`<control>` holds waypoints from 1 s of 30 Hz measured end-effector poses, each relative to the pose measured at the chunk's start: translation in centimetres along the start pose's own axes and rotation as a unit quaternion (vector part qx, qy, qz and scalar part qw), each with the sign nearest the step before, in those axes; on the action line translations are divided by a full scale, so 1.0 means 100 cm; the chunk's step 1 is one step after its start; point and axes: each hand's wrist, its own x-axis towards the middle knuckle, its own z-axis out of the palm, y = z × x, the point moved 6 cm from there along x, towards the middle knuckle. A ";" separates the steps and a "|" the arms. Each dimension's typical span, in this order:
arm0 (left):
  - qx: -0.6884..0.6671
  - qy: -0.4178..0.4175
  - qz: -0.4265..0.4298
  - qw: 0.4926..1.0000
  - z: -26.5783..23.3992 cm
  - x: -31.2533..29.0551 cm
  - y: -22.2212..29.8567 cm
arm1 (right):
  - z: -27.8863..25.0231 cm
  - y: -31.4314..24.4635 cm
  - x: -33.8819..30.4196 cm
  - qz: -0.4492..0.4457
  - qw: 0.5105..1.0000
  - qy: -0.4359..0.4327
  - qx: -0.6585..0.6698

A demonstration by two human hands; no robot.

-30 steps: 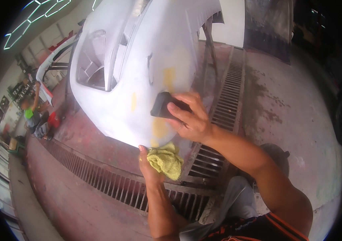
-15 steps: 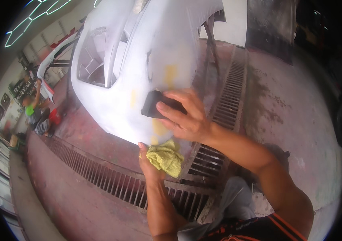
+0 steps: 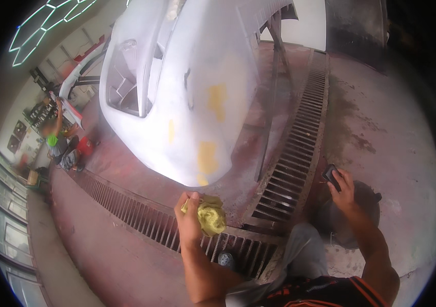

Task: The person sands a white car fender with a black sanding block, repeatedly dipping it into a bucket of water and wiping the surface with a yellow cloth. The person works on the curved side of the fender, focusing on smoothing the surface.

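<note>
A white car bumper (image 3: 166, 133) stands in front of me, with several yellow filler patches (image 3: 208, 156) on its surface. Just below its lower edge, my left hand (image 3: 189, 215) grips a crumpled yellow-green cloth (image 3: 211, 217). Off to the right, clear of the bumper, my right hand (image 3: 344, 188) holds a dark sanding block (image 3: 331, 175) between thumb and fingers. Underneath that hand, a dark round bucket (image 3: 351, 217) sits on the floor, partly covered by my forearm.
Metal drain grates (image 3: 294, 169) run along the floor below and right of the bumper. Dark stand legs (image 3: 275, 66) hold up its far side. At the left, a crouching person (image 3: 62, 146) works on another bumper (image 3: 77, 77) near a red bucket (image 3: 86, 146).
My right hand has left the bumper with the sanding block and swung right, over beside the bucket. The filler patches are uncovered now. My left hand and cloth have dropped slightly from the bumper's edge.
</note>
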 end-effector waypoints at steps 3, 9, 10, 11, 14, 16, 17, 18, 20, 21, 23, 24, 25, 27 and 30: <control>0.233 0.055 0.092 0.966 -0.014 -0.034 0.065 | -0.044 0.026 -0.101 0.132 0.990 0.013 -0.049; 0.677 0.010 0.269 0.685 0.055 -0.023 0.196 | -0.082 0.038 -0.228 0.284 0.944 -0.084 -0.145; 0.721 -0.009 0.300 0.624 0.069 -0.015 0.212 | -0.082 0.043 -0.234 0.299 0.940 -0.092 -0.137; 0.746 -0.011 0.292 0.599 0.075 -0.007 0.227 | -0.077 0.047 -0.240 0.312 0.936 -0.101 -0.124; 0.784 -0.032 0.294 0.546 0.089 0.009 0.252 | -0.071 0.055 -0.245 0.353 0.925 -0.104 -0.096; 0.803 -0.046 0.300 0.512 0.098 0.016 0.246 | -0.072 0.054 -0.245 0.367 0.919 -0.103 -0.096; 0.809 -0.050 0.278 0.515 0.100 0.015 0.239 | -0.073 0.049 -0.244 0.366 0.919 -0.109 -0.095; 0.812 -0.053 0.266 0.517 0.102 0.014 0.234 | -0.074 0.049 -0.242 0.364 0.919 -0.113 -0.095; 0.816 -0.056 0.240 0.522 0.102 0.010 0.220 | -0.076 0.051 -0.240 0.357 0.924 -0.099 -0.090; 0.826 -0.059 0.219 0.516 0.098 0.007 0.211 | -0.077 0.051 -0.241 0.352 0.927 -0.092 -0.087; 0.821 -0.073 0.227 0.519 0.089 0.000 0.194 | -0.077 0.051 -0.241 0.338 0.933 -0.088 -0.084; 0.817 -0.082 0.234 0.521 0.088 -0.002 0.187 | -0.078 0.051 -0.242 0.332 0.936 -0.083 -0.085; 0.822 -0.091 0.225 0.515 0.088 -0.005 0.181 | -0.078 0.051 -0.242 0.332 0.936 -0.081 -0.085; 0.827 -0.092 0.203 0.516 0.085 -0.005 0.183 | -0.079 0.049 -0.240 0.331 0.936 -0.078 -0.086; 0.799 -0.044 0.242 0.549 0.086 0.004 0.205 | -0.079 0.046 -0.241 0.352 0.927 -0.091 -0.087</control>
